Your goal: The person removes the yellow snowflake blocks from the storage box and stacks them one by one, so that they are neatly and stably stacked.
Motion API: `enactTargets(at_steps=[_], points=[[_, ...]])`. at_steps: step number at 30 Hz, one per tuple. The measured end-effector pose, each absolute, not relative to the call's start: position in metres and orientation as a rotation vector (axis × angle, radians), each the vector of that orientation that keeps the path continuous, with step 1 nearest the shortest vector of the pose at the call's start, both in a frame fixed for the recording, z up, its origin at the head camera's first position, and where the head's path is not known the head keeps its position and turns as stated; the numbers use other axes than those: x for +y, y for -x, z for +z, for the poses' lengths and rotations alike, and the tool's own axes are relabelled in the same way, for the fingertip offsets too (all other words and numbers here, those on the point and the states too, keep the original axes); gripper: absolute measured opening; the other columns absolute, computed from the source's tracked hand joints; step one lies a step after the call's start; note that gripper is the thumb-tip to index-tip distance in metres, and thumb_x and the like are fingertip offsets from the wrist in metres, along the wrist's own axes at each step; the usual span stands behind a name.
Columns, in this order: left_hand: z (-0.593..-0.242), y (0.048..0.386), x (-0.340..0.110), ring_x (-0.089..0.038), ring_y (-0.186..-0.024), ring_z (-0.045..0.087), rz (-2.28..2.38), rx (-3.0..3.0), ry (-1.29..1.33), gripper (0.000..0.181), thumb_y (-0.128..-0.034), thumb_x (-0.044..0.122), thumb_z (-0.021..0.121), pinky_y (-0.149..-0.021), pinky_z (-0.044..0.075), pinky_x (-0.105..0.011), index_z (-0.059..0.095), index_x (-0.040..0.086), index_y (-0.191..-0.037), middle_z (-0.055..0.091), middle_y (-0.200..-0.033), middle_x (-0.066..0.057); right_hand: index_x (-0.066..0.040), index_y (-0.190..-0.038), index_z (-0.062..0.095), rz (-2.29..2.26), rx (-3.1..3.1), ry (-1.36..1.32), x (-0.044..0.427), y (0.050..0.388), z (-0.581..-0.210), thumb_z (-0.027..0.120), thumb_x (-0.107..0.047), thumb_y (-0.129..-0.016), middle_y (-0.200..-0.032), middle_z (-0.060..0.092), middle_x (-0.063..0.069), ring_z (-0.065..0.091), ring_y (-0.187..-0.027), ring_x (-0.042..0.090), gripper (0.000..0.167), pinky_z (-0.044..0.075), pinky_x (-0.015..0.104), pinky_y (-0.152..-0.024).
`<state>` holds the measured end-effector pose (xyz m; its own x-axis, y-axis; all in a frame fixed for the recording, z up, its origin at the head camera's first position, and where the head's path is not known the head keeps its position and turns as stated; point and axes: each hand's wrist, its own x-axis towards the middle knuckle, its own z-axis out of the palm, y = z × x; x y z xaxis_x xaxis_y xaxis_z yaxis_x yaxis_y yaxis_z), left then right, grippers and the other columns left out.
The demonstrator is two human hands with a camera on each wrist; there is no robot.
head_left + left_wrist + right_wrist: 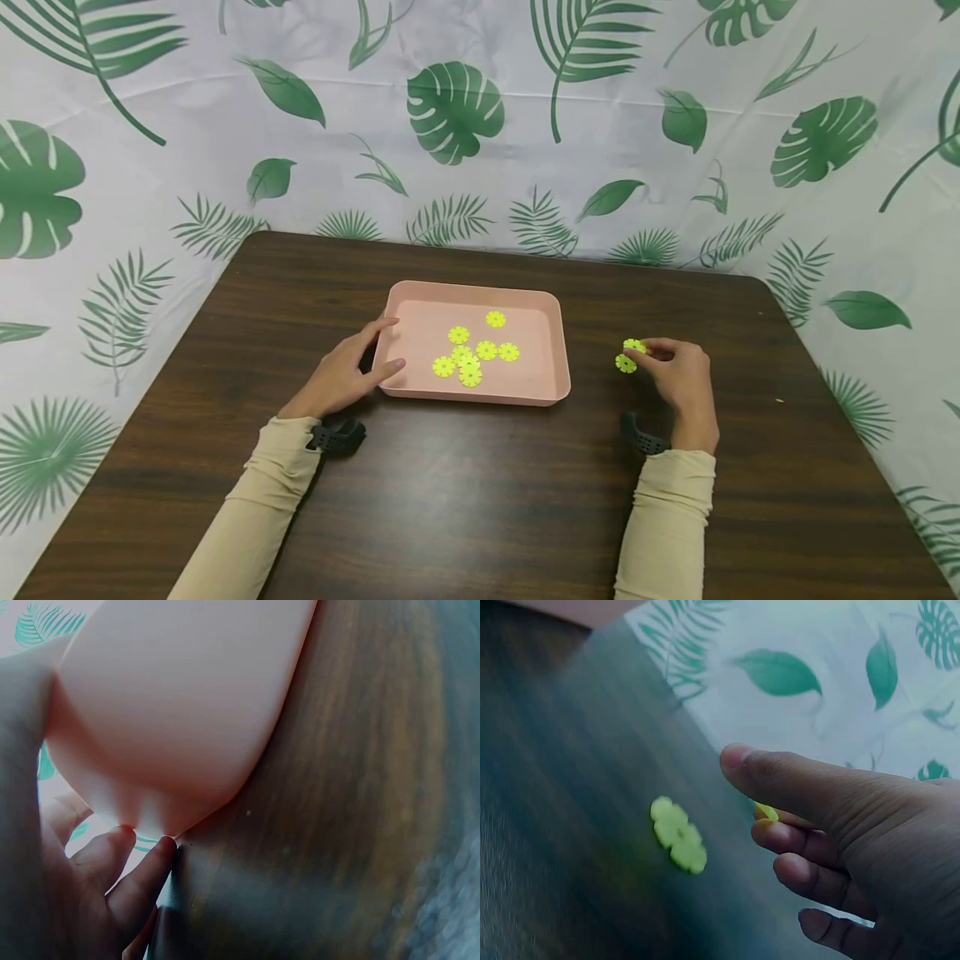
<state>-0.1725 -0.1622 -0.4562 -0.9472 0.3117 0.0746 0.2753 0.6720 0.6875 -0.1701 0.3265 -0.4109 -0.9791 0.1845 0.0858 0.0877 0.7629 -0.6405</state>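
Observation:
A shallow pink tray [555,333] lies on the table, with several yellow notched discs [508,352] in it, some overlapping. My left hand [341,371] grips the tray's left end; the left wrist view shows fingertips against the outer wall of the tray [180,690]. To the right of the tray, my right hand [678,375] pinches a yellow notched disc [634,344] between thumb and fingers. Only a sliver of that held disc [766,813] shows in the right wrist view. Another yellow disc [625,364] is just below and left of those fingertips, apart from the hand.
The dark wooden table [480,483] extends around the tray on all sides. Behind it hangs a white cloth [525,167] printed with green leaves. A small pale speck [779,401] lies on the table at the right. Black straps [341,437] circle both wrists.

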Motion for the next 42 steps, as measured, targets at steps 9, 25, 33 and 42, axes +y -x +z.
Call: enactTargets(at_steps=[9,25,33,42], points=[[-0.457,0.173,-0.163,-0.043,-0.148,0.036,1.159,2.822,-0.511,0.077,-0.099,0.053,0.062,-0.112,0.029,-0.073,0.032,0.023,-0.163,0.033,-0.167,-0.011,0.006,-0.116,0.075,0.995,-2.835,0.208,0.34,0.168,-0.428,0.08,-0.032,-0.093,-0.101,0.073,0.019,0.062,-0.084,0.022,0.044,0.047,0.026,-0.069],[-0.457,0.172,-0.163,-0.043,-0.147,0.037,1.16,2.822,-0.504,0.076,-0.0987,0.053,0.063,-0.112,0.029,-0.073,0.032,0.026,-0.163,0.037,-0.164,-0.013,0.006,-0.116,0.075,1.031,-2.813,0.136,0.342,0.169,-0.44,0.082,-0.03,-0.091,-0.104,0.069,0.019,0.059,-0.085,0.024,0.045,0.048,0.028,-0.073],[-0.456,0.172,-0.163,-0.043,-0.147,0.036,1.143,2.823,-0.487,0.076,-0.0984,0.055,0.062,-0.112,0.028,-0.074,0.031,0.027,-0.163,0.035,-0.166,-0.012,0.006,-0.116,0.075,1.04,-2.833,0.131,0.341,0.17,-0.44,0.083,-0.029,-0.091,-0.103,0.069,0.019,0.057,-0.085,0.024,0.043,0.046,0.033,-0.074],[-0.457,0.172,-0.163,-0.042,-0.148,0.036,1.155,2.816,-0.494,0.077,-0.0988,0.054,0.062,-0.112,0.028,-0.074,0.031,0.025,-0.163,0.034,-0.166,-0.012,0.005,-0.115,0.076,1.025,-2.839,0.109,0.342,0.171,-0.443,0.083,-0.028,-0.091,-0.102,0.068,0.018,0.055,-0.084,0.024,0.042,0.045,0.033,-0.072]])
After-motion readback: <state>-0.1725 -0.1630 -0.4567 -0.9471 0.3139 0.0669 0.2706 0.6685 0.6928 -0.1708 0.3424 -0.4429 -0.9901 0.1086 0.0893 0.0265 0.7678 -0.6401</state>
